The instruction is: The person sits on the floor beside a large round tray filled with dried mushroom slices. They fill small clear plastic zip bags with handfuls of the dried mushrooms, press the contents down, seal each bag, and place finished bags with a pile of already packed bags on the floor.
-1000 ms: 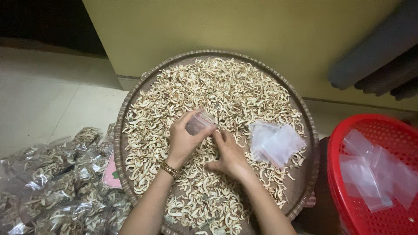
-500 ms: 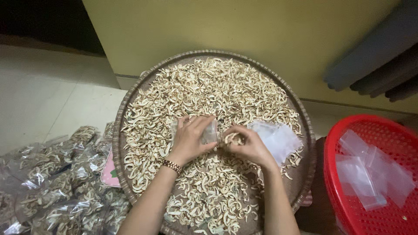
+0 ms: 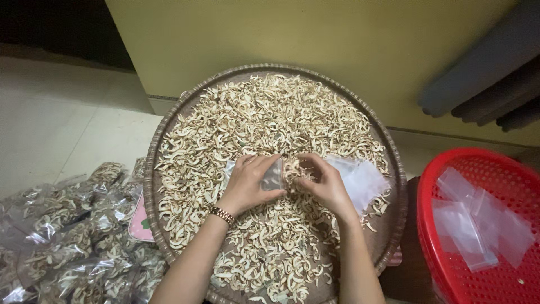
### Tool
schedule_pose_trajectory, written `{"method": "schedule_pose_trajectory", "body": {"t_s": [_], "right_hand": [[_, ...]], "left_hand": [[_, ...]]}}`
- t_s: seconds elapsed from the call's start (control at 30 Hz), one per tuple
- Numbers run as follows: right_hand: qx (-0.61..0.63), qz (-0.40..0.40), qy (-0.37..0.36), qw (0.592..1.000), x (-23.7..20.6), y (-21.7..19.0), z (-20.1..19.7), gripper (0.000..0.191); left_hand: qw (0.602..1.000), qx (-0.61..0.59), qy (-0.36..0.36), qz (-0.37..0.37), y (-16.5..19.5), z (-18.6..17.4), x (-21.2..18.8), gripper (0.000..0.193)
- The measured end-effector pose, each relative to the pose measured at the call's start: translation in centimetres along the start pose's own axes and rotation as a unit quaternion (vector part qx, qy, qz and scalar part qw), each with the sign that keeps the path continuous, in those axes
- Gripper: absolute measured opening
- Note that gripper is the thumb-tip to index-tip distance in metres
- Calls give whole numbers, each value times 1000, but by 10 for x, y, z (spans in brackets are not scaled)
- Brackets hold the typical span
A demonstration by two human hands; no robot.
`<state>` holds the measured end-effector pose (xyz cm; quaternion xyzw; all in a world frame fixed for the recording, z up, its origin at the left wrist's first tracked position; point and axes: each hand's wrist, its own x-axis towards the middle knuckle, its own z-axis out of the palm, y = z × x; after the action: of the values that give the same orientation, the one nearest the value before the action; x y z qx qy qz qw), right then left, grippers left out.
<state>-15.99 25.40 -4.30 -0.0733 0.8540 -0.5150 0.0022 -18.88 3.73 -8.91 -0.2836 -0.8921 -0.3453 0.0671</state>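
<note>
The left hand [image 3: 250, 183] is gripping a small clear plastic bag [image 3: 273, 175] between fingers and thumb, holding it low over the middle of the round woven tray [image 3: 151, 186]. The right hand [image 3: 326, 183] is lying curled on the dried pale slices [image 3: 270, 118] just beside the bag's mouth, fingers closing narrowly over a few pieces. A stack of empty bags [image 3: 363, 179] is lying behind it, and filled bags [image 3: 67, 236] are piling up left of the tray.
</note>
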Motion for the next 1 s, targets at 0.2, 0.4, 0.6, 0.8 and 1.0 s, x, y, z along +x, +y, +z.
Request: {"method": "schedule_pose_trajectory", "body": {"t_s": [0.2,0.4,0.6,0.8,1.0], "right_hand": [[10,88,-4,996,2,12,7,31],[129,-27,-37,990,-1,5,4,45],[35,-4,8,999,-2,-7,18,38],[97,-79,49,991,-1,-6,27,20],[-67,153,-16,986,-1,-24,11,41]], "left_hand": [[999,-27,32,18,-1,2,0,83],[998,-32,46,27,-1,4,-2,84],[998,-48,8,-39,-2,11,1,89],[997,-72,34,-22,-3,10,0,87],[983,-157,55,-82,2,-1,3,74]]}}
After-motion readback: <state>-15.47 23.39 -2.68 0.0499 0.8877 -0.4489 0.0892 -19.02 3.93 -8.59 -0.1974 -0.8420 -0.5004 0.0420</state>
